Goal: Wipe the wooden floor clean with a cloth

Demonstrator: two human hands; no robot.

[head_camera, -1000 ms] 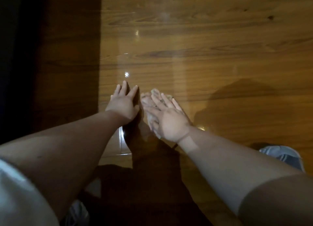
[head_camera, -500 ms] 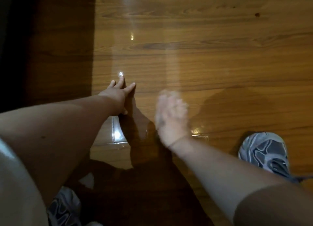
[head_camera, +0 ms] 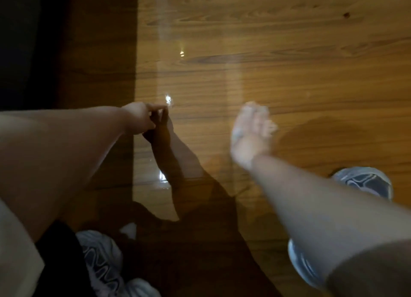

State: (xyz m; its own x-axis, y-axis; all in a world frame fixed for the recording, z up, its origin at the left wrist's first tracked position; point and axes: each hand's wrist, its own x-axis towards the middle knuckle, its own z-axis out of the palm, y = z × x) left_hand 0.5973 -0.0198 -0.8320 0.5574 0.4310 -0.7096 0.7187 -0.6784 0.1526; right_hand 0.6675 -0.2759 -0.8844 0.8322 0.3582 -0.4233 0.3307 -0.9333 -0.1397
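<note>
A person crouches over a glossy wooden floor (head_camera: 289,52), both bare arms reaching forward. The right hand (head_camera: 253,139), smeared by motion blur, presses a pale cloth (head_camera: 237,133) flat against the boards near the middle of the scene. Its fingers look stretched out over the fabric rather than curled round it, and only slivers of the cloth show at the hand's left edge and beyond the fingertips. The left hand (head_camera: 140,118) is well apart from it and holds nothing, propped on the floor on arched fingers with the tips (head_camera: 164,110) touching the wood. A grey-and-white sneaker (head_camera: 367,181) with wavy markings stands to the right of the right forearm, and its mate (head_camera: 100,261) sits at the bottom left. Any lettering on either is too blurred to read. A broad dark shadow (head_camera: 100,52) covers the floor's left side, and small glints of light (head_camera: 168,98) shine just beyond the left hand.
</note>
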